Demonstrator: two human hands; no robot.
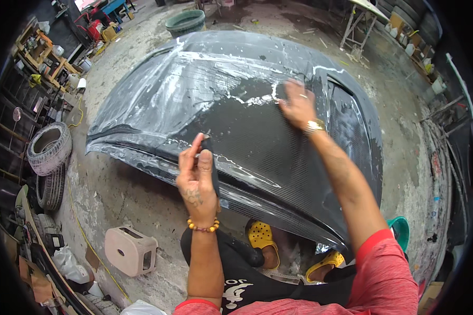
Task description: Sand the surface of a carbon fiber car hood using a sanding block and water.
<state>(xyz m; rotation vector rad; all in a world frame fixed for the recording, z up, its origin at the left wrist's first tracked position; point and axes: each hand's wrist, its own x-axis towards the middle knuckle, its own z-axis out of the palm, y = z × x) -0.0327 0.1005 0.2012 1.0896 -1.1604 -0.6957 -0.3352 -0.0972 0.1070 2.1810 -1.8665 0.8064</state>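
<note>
A large car hood [247,134] with a dark carbon-fibre weave lies in front of me, wet and streaked with whitish residue, most thickly on its far left part. My right hand [299,107] rests on its right middle, fingers stretched out and a little blurred, beside a line of white suds. Over the hood's near edge, my left hand [195,178] is raised with a thin black flat piece [214,170] between thumb and fingers. That piece is seen nearly edge-on, so its exact kind is unclear.
A pale plastic stool [129,252] stands at the lower left, with stacked tyres [50,149] farther left. A green tub [186,22] sits beyond the hood. At the right is a teal basin [399,233]. My yellow clogs [261,234] are below the near edge.
</note>
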